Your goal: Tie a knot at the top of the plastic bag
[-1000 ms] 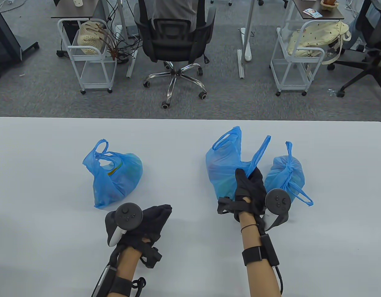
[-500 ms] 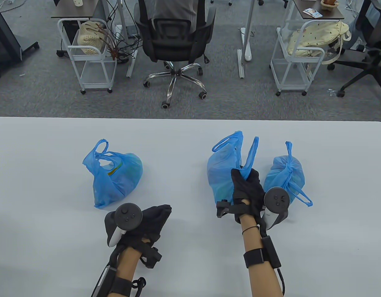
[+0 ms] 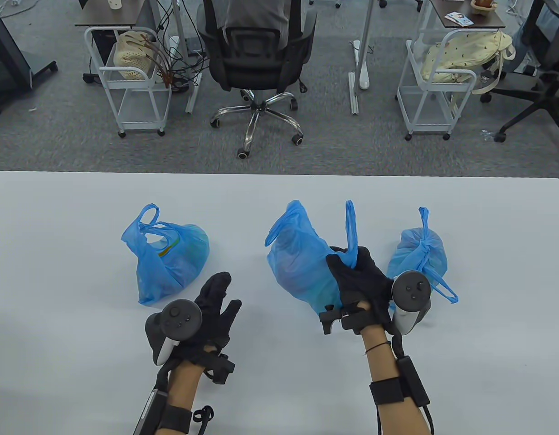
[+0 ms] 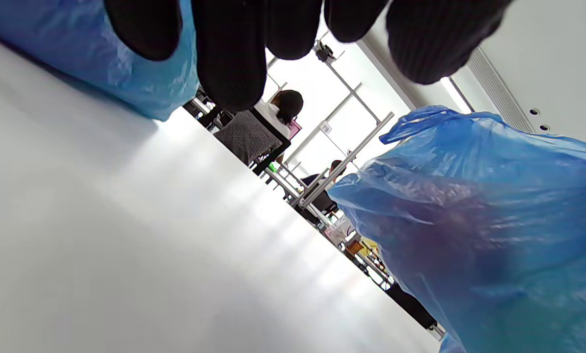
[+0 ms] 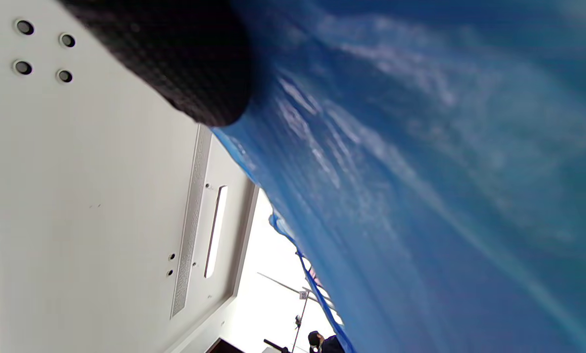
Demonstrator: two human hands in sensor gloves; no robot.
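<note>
**One handle in my right hand, the other loop free**

My right hand (image 3: 358, 283) is closed around one handle strip (image 3: 350, 231) of the middle bag (image 3: 297, 267), fingers pinching the thin film where it gathers at the bag's near right shoulder. My left hand (image 3: 211, 308) holds nothing; its fingers are spread above the table (image 3: 57, 272), pointing toward the bag and not touching it.

The bag sits right of the table's centre, between an untied bag (image 3: 168, 258) to the left and a knotted bag (image 3: 420, 256) just beside my right hand. I judge the film light, soft and slippery, with no stiffness of its own, so it will collapse wherever I let go. The dark contents seem to give the body some weight to pull against. The places to hold are the two handles, low, near the mouth.

The held strip stands up and away from me. The other loop (image 3: 286, 222) leans toward the far left, and the bag's long axis runs from near right to far left.
</note>
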